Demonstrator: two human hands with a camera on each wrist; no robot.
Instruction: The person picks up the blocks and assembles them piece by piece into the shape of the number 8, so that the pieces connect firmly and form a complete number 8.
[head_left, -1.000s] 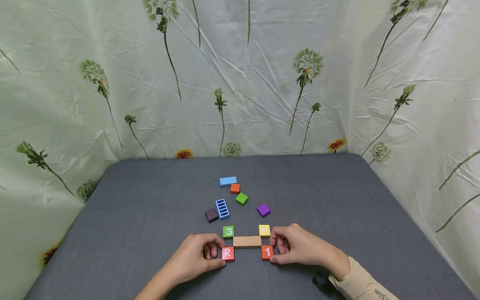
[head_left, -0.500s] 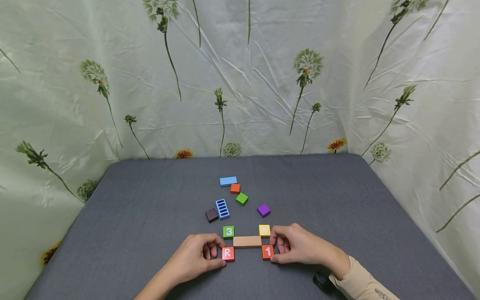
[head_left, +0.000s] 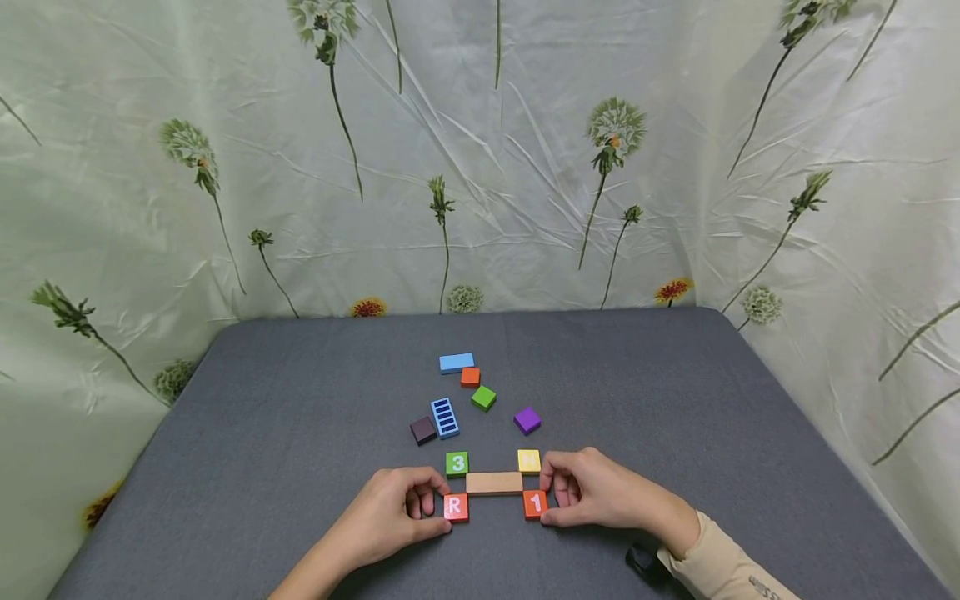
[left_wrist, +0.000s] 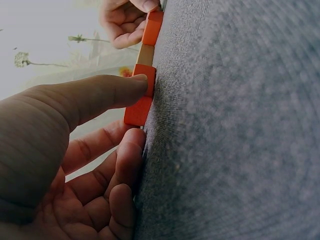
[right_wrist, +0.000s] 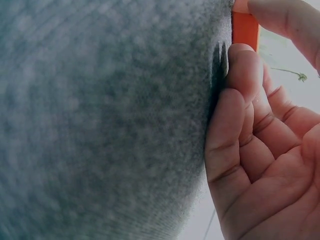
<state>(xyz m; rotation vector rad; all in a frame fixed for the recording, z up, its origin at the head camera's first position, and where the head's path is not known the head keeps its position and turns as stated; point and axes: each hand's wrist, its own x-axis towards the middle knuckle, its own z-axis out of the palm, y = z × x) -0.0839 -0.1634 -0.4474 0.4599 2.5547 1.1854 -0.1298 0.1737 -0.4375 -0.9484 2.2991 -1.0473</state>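
Red and marked R, a letter block [head_left: 456, 507] is pinched between the thumb and index finger of the left hand [head_left: 390, 510], flat on the grey table [head_left: 300, 417], well back from its far edge and roughly midway between the left and right edges. Toward the right edge, an orange block marked 1 [head_left: 536, 505] is likewise pinched by the right hand [head_left: 603, 496]. Between and just beyond these two, a plain wooden bar [head_left: 494, 483] is laid; near its far corners are set a green block marked 3 [head_left: 457, 464] and a yellow block [head_left: 528, 462] whose character cannot be read clearly. Farther out, a purple block [head_left: 527, 421], a dark block [head_left: 423, 430] and a barred blue block [head_left: 445, 417] are scattered. Nearest the far edge, a plain blue block [head_left: 456, 363] is seen. Beyond that edge, flower-printed cloth [head_left: 495, 167] is hung.
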